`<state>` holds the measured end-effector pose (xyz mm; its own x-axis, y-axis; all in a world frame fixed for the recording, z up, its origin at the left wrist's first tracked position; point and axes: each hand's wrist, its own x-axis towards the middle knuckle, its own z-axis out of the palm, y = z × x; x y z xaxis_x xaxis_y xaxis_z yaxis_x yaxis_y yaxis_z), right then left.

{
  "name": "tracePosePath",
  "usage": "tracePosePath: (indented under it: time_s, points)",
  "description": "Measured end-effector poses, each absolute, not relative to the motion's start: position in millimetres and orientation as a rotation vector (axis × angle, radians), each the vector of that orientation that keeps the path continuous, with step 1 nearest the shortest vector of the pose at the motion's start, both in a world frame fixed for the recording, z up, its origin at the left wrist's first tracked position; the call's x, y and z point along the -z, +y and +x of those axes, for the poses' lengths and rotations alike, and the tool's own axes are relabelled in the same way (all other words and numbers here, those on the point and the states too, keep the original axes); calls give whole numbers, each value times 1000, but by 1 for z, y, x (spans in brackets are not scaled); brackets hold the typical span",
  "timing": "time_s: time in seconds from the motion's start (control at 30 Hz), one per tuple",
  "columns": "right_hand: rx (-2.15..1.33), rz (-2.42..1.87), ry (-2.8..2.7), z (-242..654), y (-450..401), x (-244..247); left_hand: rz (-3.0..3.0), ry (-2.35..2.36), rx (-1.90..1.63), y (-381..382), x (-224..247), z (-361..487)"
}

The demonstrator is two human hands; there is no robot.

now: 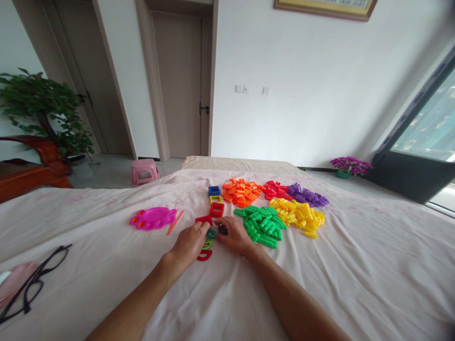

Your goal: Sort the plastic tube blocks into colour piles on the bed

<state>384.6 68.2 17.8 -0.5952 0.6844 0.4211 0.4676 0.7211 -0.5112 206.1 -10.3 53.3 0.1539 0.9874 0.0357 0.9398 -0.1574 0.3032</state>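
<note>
My left hand [192, 240] is closed on a red square piece [204, 219] in the middle of the cloth. Close beside it on the right, my right hand [232, 234] has its fingers bent round a small dark piece [222, 229]. A teal piece [211, 233] lies between the hands. Beyond them stand a red square frame [216, 210], a yellow one [215, 200] and a blue one [214, 190] in a row. Nearer to me are a lime-green curved piece [207, 245] and a red curved piece [204, 255].
Orange [242, 192], red [275, 190], purple [308, 195], yellow [298, 214] and green [261, 225] piles lie right. Left are a magenta palette [155, 218], an orange stick [175, 222] and black glasses [34, 284]. A pink stool [144, 171] stands beyond the cloth [355, 265].
</note>
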Motion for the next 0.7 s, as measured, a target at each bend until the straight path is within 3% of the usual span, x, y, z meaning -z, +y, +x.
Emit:
tracePosePath:
  time_s: [0.3,0.7]
  points:
    - [-455,-893,-2256,381,65,-13,2396,1834,-310,-5,-50,204]
    - [-331,-961,-2366,382,57,-26,2235,1970,0,-18,-72,175]
